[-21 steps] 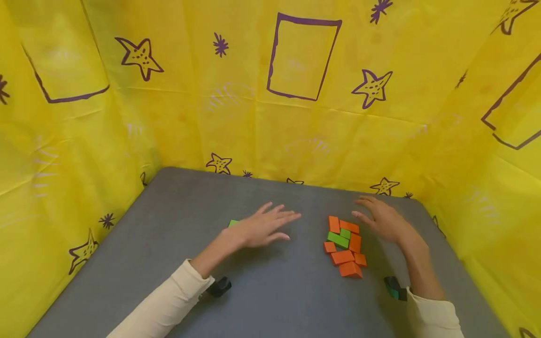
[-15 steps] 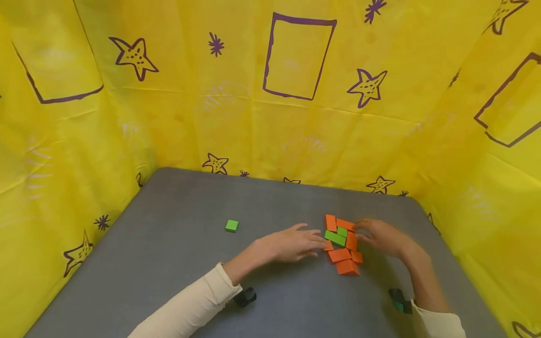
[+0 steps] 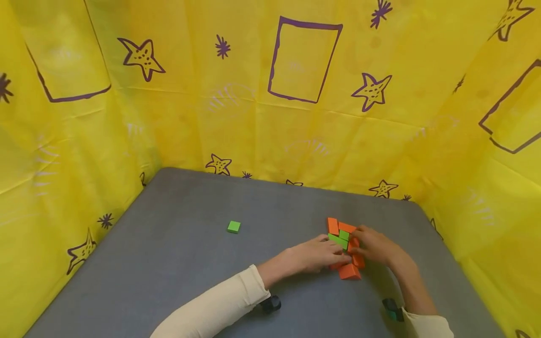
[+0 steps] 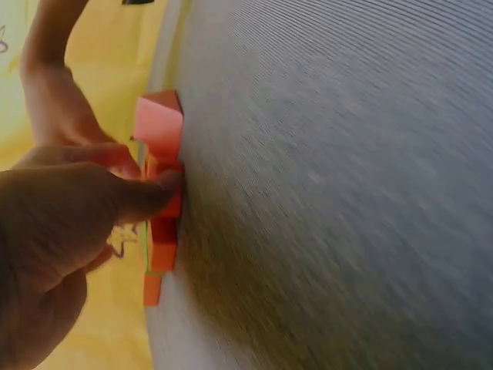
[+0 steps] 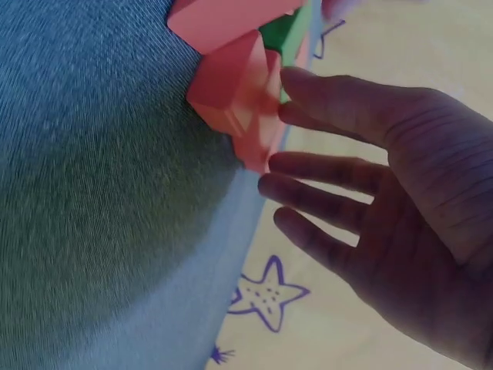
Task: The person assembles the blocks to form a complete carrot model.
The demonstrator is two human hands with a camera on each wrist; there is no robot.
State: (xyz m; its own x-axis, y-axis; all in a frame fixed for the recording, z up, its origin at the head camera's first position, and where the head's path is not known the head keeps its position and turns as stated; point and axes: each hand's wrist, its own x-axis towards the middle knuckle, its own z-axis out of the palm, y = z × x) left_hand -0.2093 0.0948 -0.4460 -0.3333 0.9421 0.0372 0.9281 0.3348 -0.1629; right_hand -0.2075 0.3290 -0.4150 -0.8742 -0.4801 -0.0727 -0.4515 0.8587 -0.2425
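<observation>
A group of orange blocks [image 3: 350, 272] lies on the right half of the table, with a long green block [image 3: 337, 241] and a small green block [image 3: 344, 235] among them. My left hand [image 3: 314, 255] reaches over the group's left side and covers some blocks. Its thumb touches an orange block in the left wrist view. On the other side, my right hand [image 3: 380, 246] has its fingertips at the orange blocks along the right edge. The right wrist view shows its fingers extended beside an orange block [image 5: 229, 77]. Neither hand visibly lifts a block.
A separate green block [image 3: 234, 227] lies left of the group on the grey table [image 3: 190, 244]. Yellow cloth [image 3: 236, 126] with purple drawings surrounds the table's back and sides. Dark wrist devices show under both forearms.
Both hands have come together on the block group: the left moved right from near the separate green block, uncovering it, and the right moved left and nearer. Some blocks are now covered by fingers.
</observation>
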